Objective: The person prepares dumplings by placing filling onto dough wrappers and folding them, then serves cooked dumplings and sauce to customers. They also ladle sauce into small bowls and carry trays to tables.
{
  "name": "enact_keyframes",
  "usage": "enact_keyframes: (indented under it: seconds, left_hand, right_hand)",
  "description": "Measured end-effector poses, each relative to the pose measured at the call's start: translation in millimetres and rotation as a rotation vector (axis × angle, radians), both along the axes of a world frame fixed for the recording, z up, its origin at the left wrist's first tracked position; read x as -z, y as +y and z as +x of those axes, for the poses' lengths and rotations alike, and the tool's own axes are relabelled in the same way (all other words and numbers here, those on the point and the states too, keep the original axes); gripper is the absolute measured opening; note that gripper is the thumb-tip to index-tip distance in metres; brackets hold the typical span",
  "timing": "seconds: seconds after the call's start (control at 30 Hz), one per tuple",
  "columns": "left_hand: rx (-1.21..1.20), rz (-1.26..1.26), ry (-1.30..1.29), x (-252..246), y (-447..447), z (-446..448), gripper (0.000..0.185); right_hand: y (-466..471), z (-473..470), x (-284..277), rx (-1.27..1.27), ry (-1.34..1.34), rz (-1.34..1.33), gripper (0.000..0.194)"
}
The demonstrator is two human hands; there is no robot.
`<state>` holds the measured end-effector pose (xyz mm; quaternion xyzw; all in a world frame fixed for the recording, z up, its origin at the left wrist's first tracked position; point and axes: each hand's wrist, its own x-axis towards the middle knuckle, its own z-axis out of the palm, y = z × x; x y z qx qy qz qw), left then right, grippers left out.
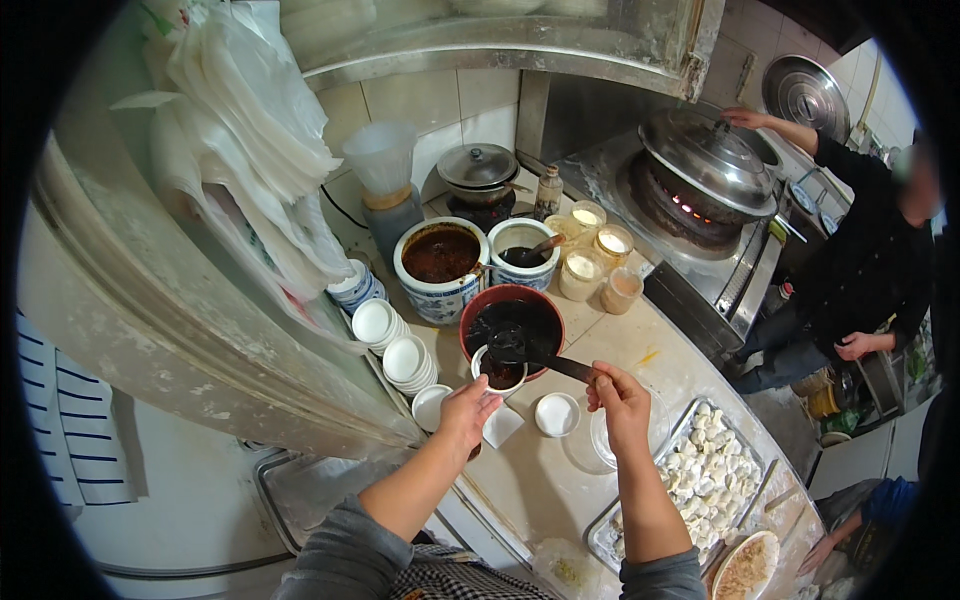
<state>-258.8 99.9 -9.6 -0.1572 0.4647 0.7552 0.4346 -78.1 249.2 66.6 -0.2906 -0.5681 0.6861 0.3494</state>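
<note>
My left hand (466,416) holds a small white bowl (501,388) with dark red-brown sauce in it, at the near rim of a red bowl (558,311) of dark liquid. In my right hand (621,401) is the handle of a dark ladle (510,343), whose head is over the small bowl's far edge. Behind stand a blue-and-white ceramic pot (441,298) of red-brown sauce and a smaller ceramic pot (525,279) with a dark liquid and a wooden-handled utensil. A small white dish (557,415) lies near my right hand.
Stacked white dishes (406,360) stand left, below hanging plastic bags (240,127). Seasoning jars (580,274) are beyond the bowl. A metal tray (594,534) of dumplings is at right. At the stove, a co-worker (862,225) touches the lid (705,161) of a large wok over glowing heat.
</note>
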Motion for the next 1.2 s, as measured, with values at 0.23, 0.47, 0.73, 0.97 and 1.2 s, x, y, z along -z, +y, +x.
enact_keyframes:
  seconds: [0.23,0.47,0.73,0.97,1.2]
  left_hand:
    - [0.023,0.044,0.016,2.9,-4.8,-0.3,0.021]
    - [0.11,0.086,0.03,-3.0,-25.0,8.6,0.02]
    - [0.281,0.09,-0.038,-6.8,-61.1,44.7,0.022]
    - [0.455,0.03,-0.081,1.6,-93.9,79.6,0.024]
    - [0.631,-0.285,0.404,17.7,-119.4,86.3,0.034]
  right_hand:
    - [-2.2,15.2,21.6,0.023,0.009,0.262,0.025]
    - [12.5,-19.8,61.3,0.046,-0.026,-0.1,0.028]
    - [-5.9,-10.7,11.4,-0.417,-0.407,1.025,0.072]
    - [-56.9,2.1,16.0,-0.851,-0.485,1.161,0.099]
    - [-93.2,24.4,83.0,-0.763,-0.506,1.117,0.097]
